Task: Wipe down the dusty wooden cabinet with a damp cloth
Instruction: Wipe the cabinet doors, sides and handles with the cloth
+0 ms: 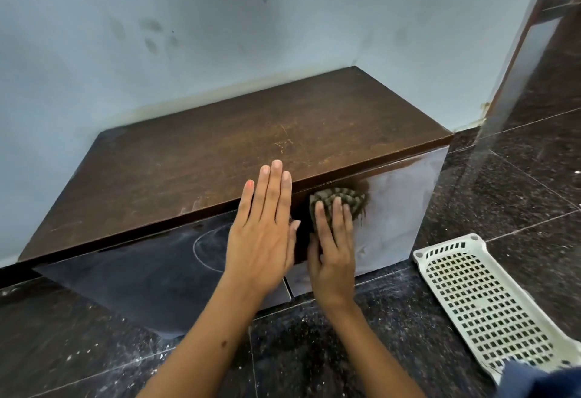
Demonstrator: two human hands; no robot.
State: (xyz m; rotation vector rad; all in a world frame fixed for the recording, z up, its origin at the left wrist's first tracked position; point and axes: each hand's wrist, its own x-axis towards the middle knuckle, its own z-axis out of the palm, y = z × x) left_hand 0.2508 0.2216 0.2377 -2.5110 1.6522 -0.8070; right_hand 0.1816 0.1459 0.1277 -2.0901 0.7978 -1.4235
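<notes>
A pale blue wall (220, 20), marked with dark smudges and grubby along its base, fills the upper view. The floor (518, 184) is dark speckled tile with pale grout lines and white flecks. A white perforated plastic basket (471, 297) lies on the floor at the right, its near end under dark blue fabric (540, 382), and a door frame (518, 61) stands at the wall's right end.

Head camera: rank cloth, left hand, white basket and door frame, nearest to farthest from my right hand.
1. cloth, under the right hand
2. left hand, just to its left
3. white basket, on the floor, right
4. door frame, far right corner
</notes>
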